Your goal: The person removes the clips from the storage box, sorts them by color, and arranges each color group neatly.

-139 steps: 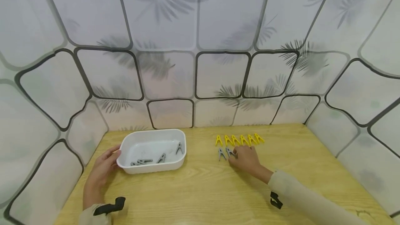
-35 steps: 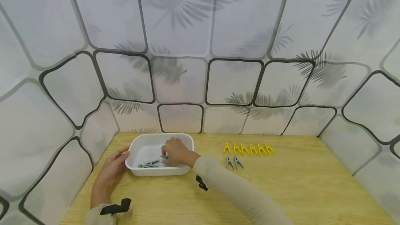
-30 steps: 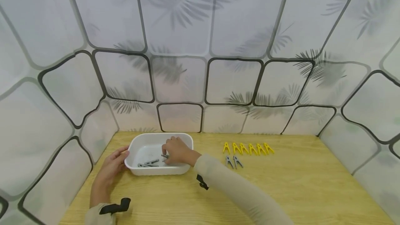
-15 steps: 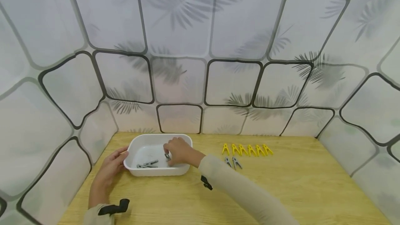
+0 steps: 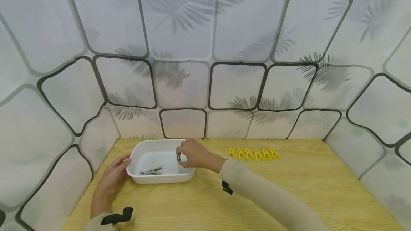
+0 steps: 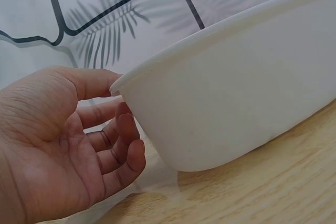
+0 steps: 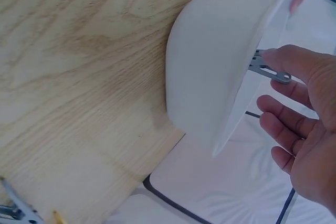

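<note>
A white tub (image 5: 167, 178) stands on the wooden table, and several grey clips (image 5: 151, 171) lie in its left half. My right hand (image 5: 181, 157) hovers over the tub's right end and pinches a grey clip (image 5: 178, 159) between thumb and forefinger. In the right wrist view the same grey clip (image 7: 272, 71) sticks out past the tub's rim (image 7: 252, 72), with the other fingers (image 7: 281, 124) spread. My left hand (image 5: 112, 175) rests against the tub's left end. The left wrist view shows the thumb (image 6: 89, 82) near the rim and loose fingers (image 6: 123, 140) by the tub wall (image 6: 236, 98).
A row of yellow clips (image 5: 253, 153) lies on the table to the right of the tub, near the back wall. A grey clip (image 7: 13, 209) lies on the table in the right wrist view. Patterned panels enclose the table at the back and both sides.
My right hand went from the grey clips on the table into the tub, then rose toward the tub's right end with one grey clip pinched. The left hand stayed put.
</note>
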{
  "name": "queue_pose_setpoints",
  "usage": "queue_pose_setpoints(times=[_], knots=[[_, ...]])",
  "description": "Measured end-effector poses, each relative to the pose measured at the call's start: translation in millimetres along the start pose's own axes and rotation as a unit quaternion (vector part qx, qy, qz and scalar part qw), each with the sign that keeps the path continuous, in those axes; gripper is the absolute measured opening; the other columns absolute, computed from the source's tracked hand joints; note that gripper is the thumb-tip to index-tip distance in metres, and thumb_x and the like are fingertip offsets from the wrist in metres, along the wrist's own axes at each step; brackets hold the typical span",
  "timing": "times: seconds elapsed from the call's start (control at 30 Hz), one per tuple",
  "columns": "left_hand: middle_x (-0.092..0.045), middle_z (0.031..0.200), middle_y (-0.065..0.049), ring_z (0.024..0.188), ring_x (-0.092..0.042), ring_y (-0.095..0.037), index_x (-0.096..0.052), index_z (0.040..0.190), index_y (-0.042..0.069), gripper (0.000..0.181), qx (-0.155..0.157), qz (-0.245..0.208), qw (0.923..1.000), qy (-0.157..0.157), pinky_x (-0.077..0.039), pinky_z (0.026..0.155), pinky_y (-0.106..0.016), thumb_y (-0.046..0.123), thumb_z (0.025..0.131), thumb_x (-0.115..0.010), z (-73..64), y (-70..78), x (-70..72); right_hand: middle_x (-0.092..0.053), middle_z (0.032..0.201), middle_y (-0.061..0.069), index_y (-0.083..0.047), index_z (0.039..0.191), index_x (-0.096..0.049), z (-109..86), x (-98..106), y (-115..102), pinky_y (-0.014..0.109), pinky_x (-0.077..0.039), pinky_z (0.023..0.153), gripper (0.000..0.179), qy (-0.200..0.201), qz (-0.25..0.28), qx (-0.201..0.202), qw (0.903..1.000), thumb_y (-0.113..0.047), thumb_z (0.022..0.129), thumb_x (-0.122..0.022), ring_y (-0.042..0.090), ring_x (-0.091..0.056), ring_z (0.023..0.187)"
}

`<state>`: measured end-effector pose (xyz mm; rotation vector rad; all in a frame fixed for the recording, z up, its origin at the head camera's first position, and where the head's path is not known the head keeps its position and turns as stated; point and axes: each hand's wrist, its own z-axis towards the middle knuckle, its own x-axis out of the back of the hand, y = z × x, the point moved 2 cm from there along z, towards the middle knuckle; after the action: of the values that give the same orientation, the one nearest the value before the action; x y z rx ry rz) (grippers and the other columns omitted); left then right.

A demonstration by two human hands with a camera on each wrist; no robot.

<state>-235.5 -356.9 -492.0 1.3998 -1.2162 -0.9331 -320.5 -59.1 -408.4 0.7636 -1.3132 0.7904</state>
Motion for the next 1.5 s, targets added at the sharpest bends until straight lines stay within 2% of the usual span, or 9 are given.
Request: queue_pose_setpoints(times=[0.13, 0.33, 0.57, 0.8, 0.97, 1.07, 1.17, 1.37, 1.5], knots=[[-0.060, 0.101, 0.027, 0.094, -0.061, 0.004, -0.039, 0.154, 0.003, 0.064, 0.004, 0.002, 1.0000, 0.002, -0.052, 0.084, -0.017, 0.035, 0.103, -0.061, 0.3, -0.5, 0.0, -0.070, 0.102, 0.002, -0.017, 0.111, -0.073, -15.2, 1.3, 10.7, 0.032, -0.047, 0.085, 0.027, 0.053, 0.062, 0.000, 0.9967, -0.029, 0.088, -0.081, 0.015, -0.060, 0.093], [-0.060, 0.101, 0.027, 0.093, -0.061, 0.004, -0.039, 0.154, 0.003, 0.063, -0.002, 0.005, 1.0000, 0.003, -0.052, 0.083, -0.018, 0.035, 0.103, -0.060, 0.3, 0.7, 0.3, -0.069, 0.101, 0.005, -0.012, 0.109, -0.073, -40.5, 6.7, 28.9, 0.036, -0.045, 0.084, 0.027, 0.127, 0.154, -0.027, 0.9796, -0.022, 0.086, -0.082, 0.021, -0.060, 0.093], [-0.060, 0.101, 0.029, 0.094, -0.060, 0.005, -0.037, 0.155, 0.003, 0.061, -0.001, 0.008, 1.0000, 0.000, -0.052, 0.084, -0.016, 0.033, 0.106, -0.056, -0.9, 1.5, -0.9, -0.067, 0.098, 0.002, -0.010, 0.112, -0.072, -71.9, 4.0, 54.8, 0.036, -0.048, 0.082, 0.030, 0.186, 0.198, -0.075, 0.9593, -0.020, 0.086, -0.083, 0.018, -0.059, 0.091], [-0.060, 0.099, 0.031, 0.095, -0.060, 0.006, -0.051, 0.146, 0.019, 0.043, -0.001, -0.007, 1.0000, 0.001, -0.051, 0.084, -0.015, 0.030, 0.105, -0.059, -0.7, -1.2, 0.0, -0.066, 0.100, 0.003, -0.008, 0.113, -0.072, -106.5, -1.3, 78.7, 0.039, -0.052, 0.082, 0.032, 0.209, 0.191, -0.117, 0.9518, -0.019, 0.085, -0.084, 0.020, -0.059, 0.091], [-0.063, 0.099, 0.029, 0.095, -0.060, 0.005, -0.062, 0.120, 0.038, 0.018, -0.018, -0.018, 0.9997, -0.004, -0.051, 0.083, -0.016, 0.030, 0.104, -0.060, 0.8, -2.9, 0.9, -0.065, 0.097, 0.002, -0.010, 0.109, -0.072, -127.4, -2.1, 91.0, 0.036, -0.051, 0.077, 0.029, 0.213, 0.171, -0.136, 0.9524, -0.015, 0.084, -0.084, 0.017, -0.057, 0.088], [-0.065, 0.098, 0.028, 0.093, -0.062, 0.004, -0.063, 0.107, 0.044, 0.015, -0.024, -0.028, 0.9993, -0.005, -0.052, 0.082, -0.016, 0.030, 0.104, -0.061, 1.8, -3.4, 1.1, -0.065, 0.095, 0.002, -0.011, 0.107, -0.072, -138.1, -1.6, 96.9, 0.036, -0.051, 0.075, 0.028, 0.213, 0.160, -0.136, 0.9542, -0.015, 0.083, -0.085, 0.017, -0.057, 0.086], [-0.066, 0.097, 0.028, 0.092, -0.062, 0.004, -0.063, 0.104, 0.045, 0.015, -0.021, -0.038, 0.9990, -0.002, -0.052, 0.081, -0.017, 0.030, 0.103, -0.062, 1.3, -3.0, 0.3, -0.066, 0.095, 0.003, -0.010, 0.106, -0.072, -146.8, -2.3, 102.6, 0.036, -0.050, 0.076, 0.027, 0.212, 0.150, -0.139, 0.9556, -0.016, 0.083, -0.085, 0.019, -0.058, 0.085], [-0.064, 0.097, 0.029, 0.092, -0.061, 0.004, -0.063, 0.109, 0.043, 0.012, -0.006, -0.035, 0.9994, 0.003, -0.052, 0.082, -0.016, 0.034, 0.101, -0.064, 1.3, -2.6, -0.4, -0.066, 0.093, 0.003, -0.008, 0.102, -0.071, -162.1, -4.2, 111.9, 0.036, -0.049, 0.074, 0.025, 0.210, 0.152, -0.161, 0.9523, -0.013, 0.082, -0.085, 0.017, -0.055, 0.083], [-0.064, 0.096, 0.029, 0.092, -0.061, 0.005, -0.063, 0.106, 0.044, 0.012, -0.010, -0.037, 0.9993, 0.001, -0.052, 0.082, -0.016, 0.032, 0.102, -0.063, 2.0, -2.4, -0.9, -0.068, 0.096, 0.007, -0.007, 0.102, -0.071, -173.8, -7.7, 118.6, 0.037, -0.051, 0.074, 0.025, 0.208, 0.134, -0.178, 0.9523, -0.012, 0.082, -0.085, 0.020, -0.059, 0.084]])
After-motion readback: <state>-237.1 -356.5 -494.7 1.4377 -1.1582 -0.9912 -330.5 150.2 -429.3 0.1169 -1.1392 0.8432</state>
